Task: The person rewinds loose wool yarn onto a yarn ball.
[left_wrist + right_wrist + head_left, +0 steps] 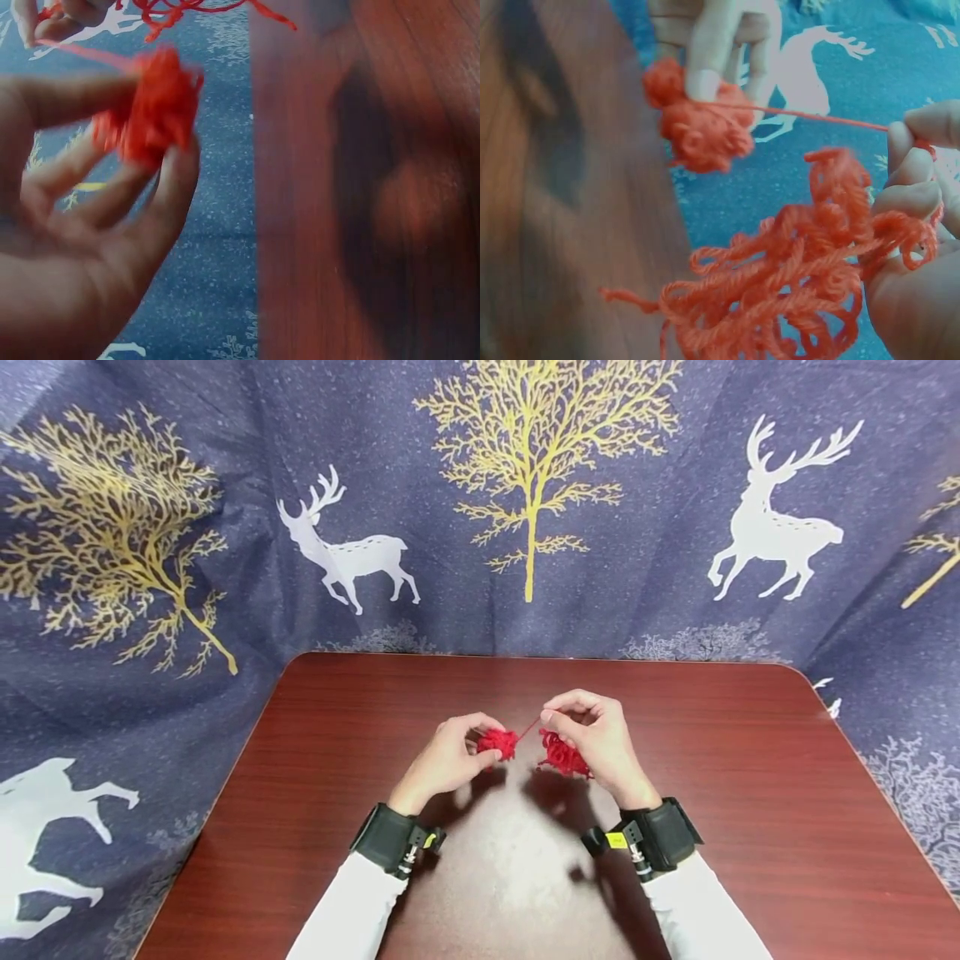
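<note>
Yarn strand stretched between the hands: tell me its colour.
The strand is red; the right wrist view shows it best, slightly orange there.

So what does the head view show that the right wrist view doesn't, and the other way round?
Only the head view shows the black wrist straps and white sleeves. Only the right wrist view shows the twist in the loose yarn. Both show the left hand holding a red yarn ball, the right hand pinching the strand between them, the table and the deer-print cloth.
</note>
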Action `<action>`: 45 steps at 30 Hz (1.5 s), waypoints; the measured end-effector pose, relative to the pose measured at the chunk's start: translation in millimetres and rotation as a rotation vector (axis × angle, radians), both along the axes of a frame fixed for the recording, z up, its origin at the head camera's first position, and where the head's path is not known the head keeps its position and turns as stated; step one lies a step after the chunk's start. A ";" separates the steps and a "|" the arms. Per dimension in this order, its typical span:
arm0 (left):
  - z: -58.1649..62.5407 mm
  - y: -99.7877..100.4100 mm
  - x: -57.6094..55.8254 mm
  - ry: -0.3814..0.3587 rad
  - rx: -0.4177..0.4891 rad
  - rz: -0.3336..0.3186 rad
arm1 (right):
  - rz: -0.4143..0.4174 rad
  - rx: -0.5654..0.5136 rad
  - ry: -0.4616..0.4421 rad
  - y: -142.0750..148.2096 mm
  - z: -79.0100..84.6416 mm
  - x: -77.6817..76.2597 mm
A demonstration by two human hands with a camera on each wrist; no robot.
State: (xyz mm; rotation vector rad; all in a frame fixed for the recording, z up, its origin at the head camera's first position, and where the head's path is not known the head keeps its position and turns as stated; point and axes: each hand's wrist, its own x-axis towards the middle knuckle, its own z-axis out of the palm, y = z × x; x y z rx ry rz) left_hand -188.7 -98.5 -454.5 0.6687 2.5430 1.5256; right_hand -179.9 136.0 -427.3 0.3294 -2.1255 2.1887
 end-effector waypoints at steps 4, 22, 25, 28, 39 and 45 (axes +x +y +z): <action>2.4 -3.5 0.7 -0.124 0.104 -0.211 | 0.004 -0.092 -0.021 1.6 -0.5 -6.9; 18.5 9.2 2.7 -0.278 0.966 -0.078 | 0.050 -0.051 -0.121 -17.2 -37.1 -8.1; 19.4 12.5 0.4 -0.286 1.025 0.029 | 0.048 -0.016 -0.107 -20.6 -40.1 -5.3; 18.9 14.5 -2.6 -0.292 1.053 0.128 | 0.043 0.037 -0.094 -23.2 -41.7 -2.3; 12.3 18.7 -16.7 -0.111 0.874 0.448 | 0.060 0.148 -0.056 -26.8 -40.7 4.1; 0.6 17.0 -24.4 0.048 0.461 0.525 | 0.065 0.189 -0.029 -25.0 -35.1 3.7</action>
